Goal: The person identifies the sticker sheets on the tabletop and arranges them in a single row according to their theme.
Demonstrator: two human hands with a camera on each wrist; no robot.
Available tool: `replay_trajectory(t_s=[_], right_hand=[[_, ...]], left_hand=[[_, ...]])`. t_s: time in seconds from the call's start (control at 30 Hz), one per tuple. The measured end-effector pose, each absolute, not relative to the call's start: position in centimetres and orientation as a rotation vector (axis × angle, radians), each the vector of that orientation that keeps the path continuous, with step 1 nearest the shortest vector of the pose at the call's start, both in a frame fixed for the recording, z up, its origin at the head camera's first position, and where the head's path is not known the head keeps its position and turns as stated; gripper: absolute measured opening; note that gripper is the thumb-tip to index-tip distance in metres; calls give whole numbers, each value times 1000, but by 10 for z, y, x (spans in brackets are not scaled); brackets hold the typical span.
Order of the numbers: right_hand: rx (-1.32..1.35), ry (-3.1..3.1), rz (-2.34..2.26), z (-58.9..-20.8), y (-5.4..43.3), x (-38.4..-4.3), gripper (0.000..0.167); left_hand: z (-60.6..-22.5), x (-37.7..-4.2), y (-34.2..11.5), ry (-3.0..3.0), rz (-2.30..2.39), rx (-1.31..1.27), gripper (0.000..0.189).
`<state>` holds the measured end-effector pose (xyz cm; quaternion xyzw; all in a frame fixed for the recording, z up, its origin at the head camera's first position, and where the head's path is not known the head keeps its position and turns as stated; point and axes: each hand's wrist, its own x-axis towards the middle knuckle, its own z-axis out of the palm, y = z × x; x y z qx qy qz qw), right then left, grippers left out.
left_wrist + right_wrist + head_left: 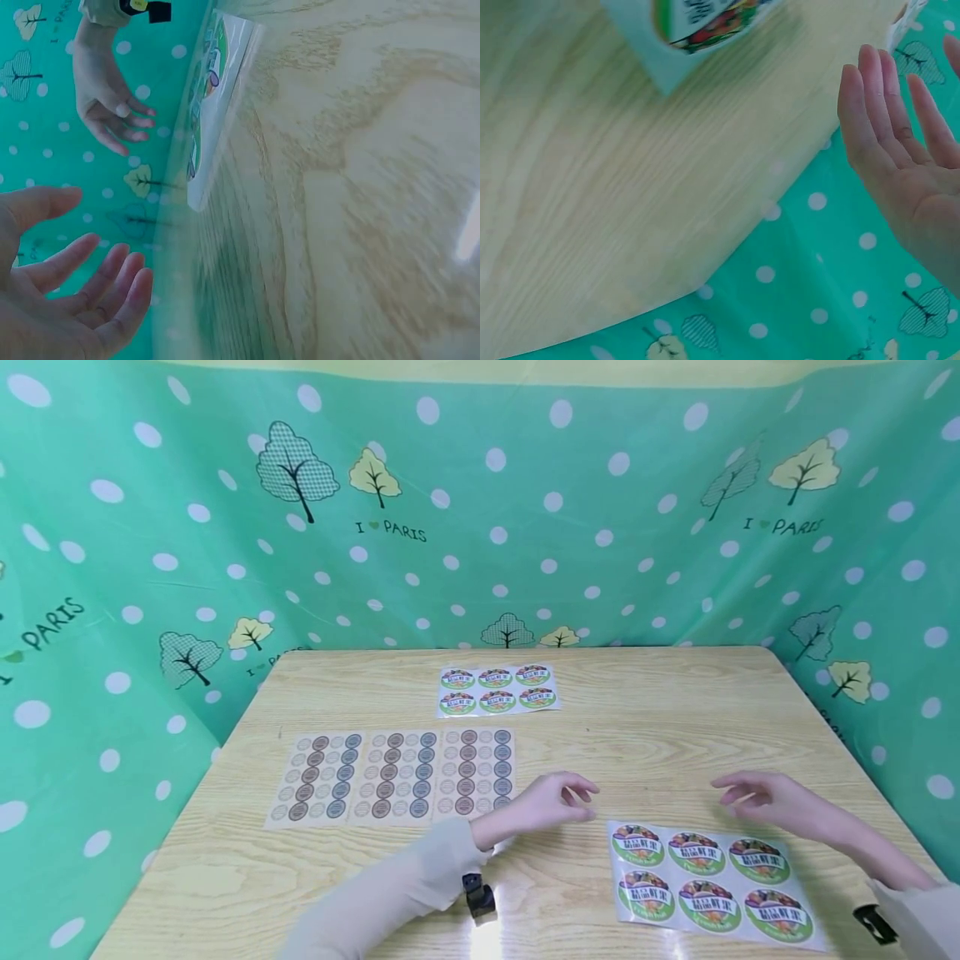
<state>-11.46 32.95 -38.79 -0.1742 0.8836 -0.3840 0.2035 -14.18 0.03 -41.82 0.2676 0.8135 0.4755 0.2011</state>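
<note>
A sheet of oval fruit stickers lies at the front right of the table, its labels green, white and multicoloured. Past its upper left corner, my left hand hovers with relaxed, slightly bent fingers and holds nothing. Over the sheet's upper right side is my right hand, also bare, its fingers loosely extended. In the left wrist view the left hand has its fingers apart, and the sticker sheet shows edge-on. The right wrist view shows the right hand with straight fingers and a corner of the sticker sheet.
Three sheets of small round brown and grey stickers lie side by side at the left of the wooden table. Another fruit sticker sheet lies at the back. A green dotted curtain surrounds the table's far edge and sides.
</note>
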Motion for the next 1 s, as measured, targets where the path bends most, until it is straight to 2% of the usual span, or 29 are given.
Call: replay_trajectory(t_s=[0.63,1.0], right_hand=[[-441,2531,-921,-407,361,-96,50],[-464,2527,-950,-423,371,-91,59]], left_hand=[[-426,-136,32,2314,1192,790,36],[-434,-136,37,2380,1111,821,36]])
